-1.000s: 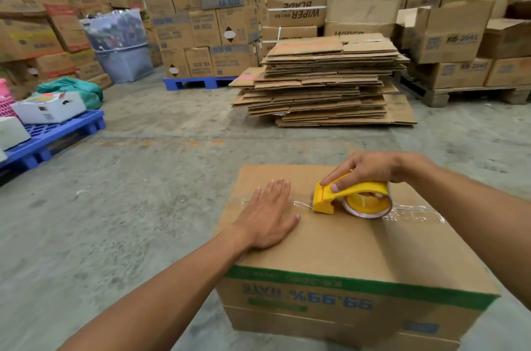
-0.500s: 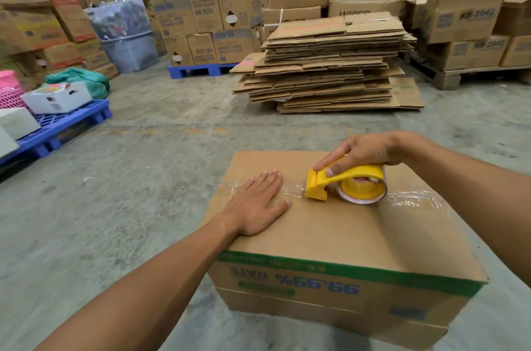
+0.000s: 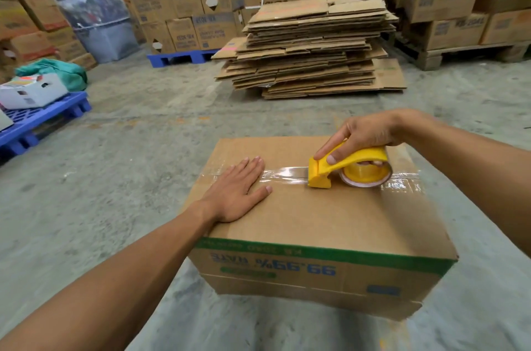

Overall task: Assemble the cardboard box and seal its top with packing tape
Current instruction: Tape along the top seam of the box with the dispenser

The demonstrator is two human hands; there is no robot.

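Two hands tape one closed cardboard box.

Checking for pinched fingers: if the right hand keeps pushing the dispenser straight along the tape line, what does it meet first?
Likely the left hand, lying flat on the box across the same seam. The dispenser in the right hand points its nose at those fingertips.

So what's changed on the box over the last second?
Little: the right hand has slid the dispenser slightly toward the left hand along the tape. Left hand still flat on the box; right still grips the dispenser.
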